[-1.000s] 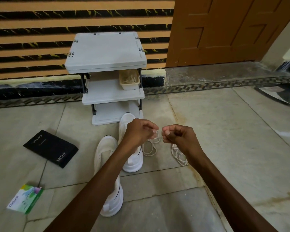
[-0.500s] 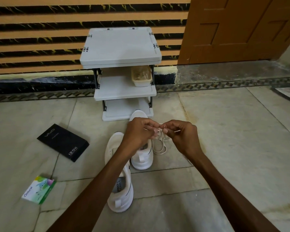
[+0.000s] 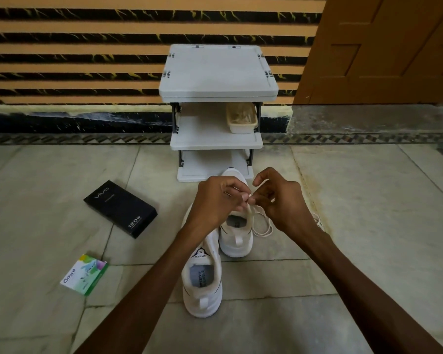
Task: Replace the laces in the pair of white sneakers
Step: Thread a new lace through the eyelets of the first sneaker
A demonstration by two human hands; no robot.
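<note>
Two white sneakers stand on the tiled floor, toes pointing away from me. The near sneaker [image 3: 203, 282] sits in front, the far sneaker [image 3: 237, 235] just beyond it, its front hidden under my hands. A cream lace [image 3: 262, 229] loops on the floor to the right of the far sneaker and rises to my fingers. My left hand [image 3: 216, 200] and my right hand [image 3: 281, 200] meet above the far sneaker, both pinching the lace end between fingertips.
A grey three-tier rack [image 3: 216, 118] stands against the striped wall, a beige tray [image 3: 241, 118] on its middle shelf. A black box [image 3: 120, 212] and a small green-white packet [image 3: 85, 274] lie on the floor at left. A wooden door [image 3: 384, 47] is at right.
My view has swung left, so the rack and sneakers sit further right in frame. My hands, fists apart a second ago, have come together and now pinch the lace end.
</note>
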